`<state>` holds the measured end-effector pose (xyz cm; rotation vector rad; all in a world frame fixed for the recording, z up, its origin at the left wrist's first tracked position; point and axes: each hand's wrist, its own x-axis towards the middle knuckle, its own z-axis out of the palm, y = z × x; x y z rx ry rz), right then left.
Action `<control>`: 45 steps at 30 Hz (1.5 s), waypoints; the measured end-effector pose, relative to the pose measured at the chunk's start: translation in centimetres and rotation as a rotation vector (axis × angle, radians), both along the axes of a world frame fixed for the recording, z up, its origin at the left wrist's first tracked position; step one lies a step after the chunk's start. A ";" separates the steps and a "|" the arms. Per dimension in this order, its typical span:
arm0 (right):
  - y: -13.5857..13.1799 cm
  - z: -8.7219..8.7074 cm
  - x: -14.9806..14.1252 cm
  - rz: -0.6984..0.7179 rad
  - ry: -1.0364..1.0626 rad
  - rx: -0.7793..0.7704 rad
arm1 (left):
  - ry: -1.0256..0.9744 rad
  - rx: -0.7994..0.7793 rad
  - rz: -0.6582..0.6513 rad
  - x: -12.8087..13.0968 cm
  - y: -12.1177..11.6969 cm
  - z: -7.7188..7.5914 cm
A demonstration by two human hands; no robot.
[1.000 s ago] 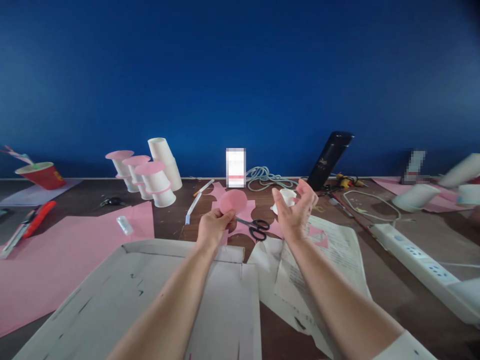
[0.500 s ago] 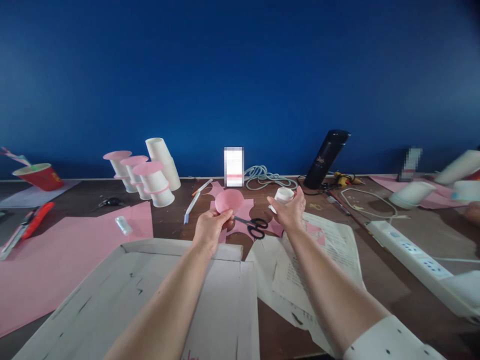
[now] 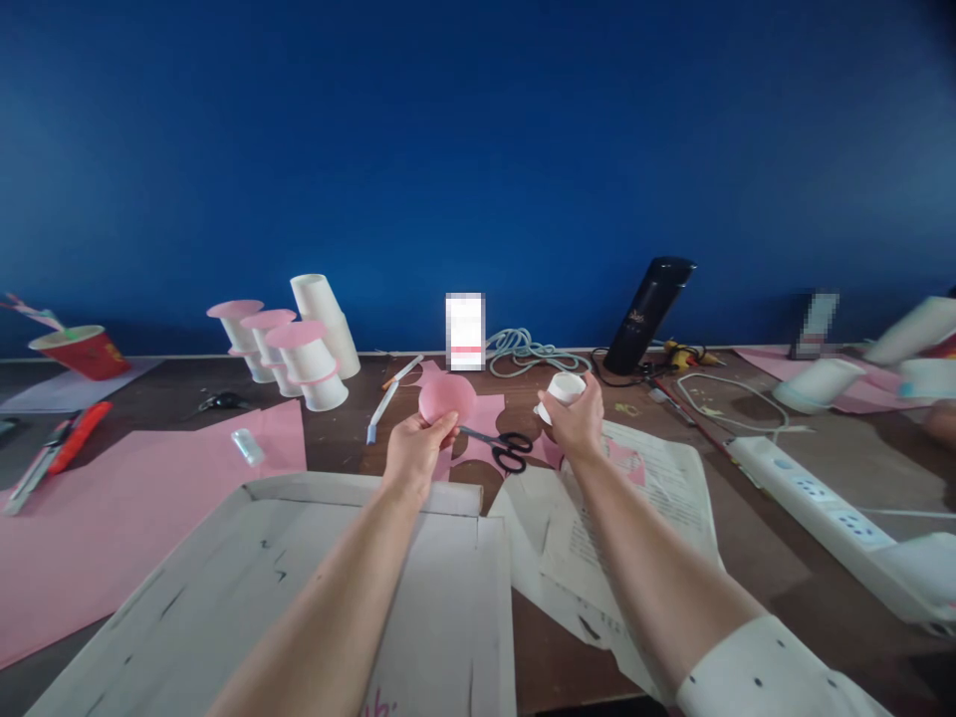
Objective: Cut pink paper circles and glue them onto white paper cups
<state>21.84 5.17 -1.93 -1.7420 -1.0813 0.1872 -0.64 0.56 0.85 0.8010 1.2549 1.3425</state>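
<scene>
My left hand (image 3: 415, 448) pinches the edge of a round pink paper disc (image 3: 446, 398), held tilted above the table. My right hand (image 3: 579, 418) is closed around the side of a small white paper cup (image 3: 566, 385), which appears to stand upside down. Its near side is partly covered by my fingers. Between my hands lie black-handled scissors (image 3: 509, 453) on cut pink paper scraps (image 3: 489, 410). Over to the left, white cups are stacked in pairs with pink discs between and on top, one such stack (image 3: 306, 368) standing nearest.
A white cardboard piece (image 3: 314, 578) and printed paper sheets (image 3: 664, 488) lie in front. Pink sheets (image 3: 149, 518) and a red cutter knife (image 3: 79, 438) are left. A leaning black flask (image 3: 649, 314), cable coil (image 3: 527, 349) and power strip (image 3: 829, 508) occupy the right.
My right hand has come down from above the cup and closed around it. My left hand still holds the disc, now slightly further left.
</scene>
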 end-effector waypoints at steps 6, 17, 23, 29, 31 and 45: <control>-1.0 0.4 -1.4 0.086 -0.076 0.139 | 0.049 0.081 0.018 -1.1 0.8 -0.4; -5.5 0.8 -9.0 0.623 -0.221 0.181 | 0.324 0.121 0.056 -1.8 0.6 0.6; -5.8 -0.1 -9.7 0.742 -0.162 0.093 | 0.384 0.189 0.165 -2.4 0.4 1.3; -5.5 -0.4 -9.8 0.717 -0.075 0.034 | 0.565 0.283 0.199 -2.4 0.1 1.5; -5.4 -0.6 -9.8 0.713 -0.059 0.027 | 0.590 0.340 0.181 -2.2 0.0 1.4; -5.7 2.4 -7.9 0.650 0.424 0.132 | 0.674 0.678 0.120 -2.3 0.4 -0.4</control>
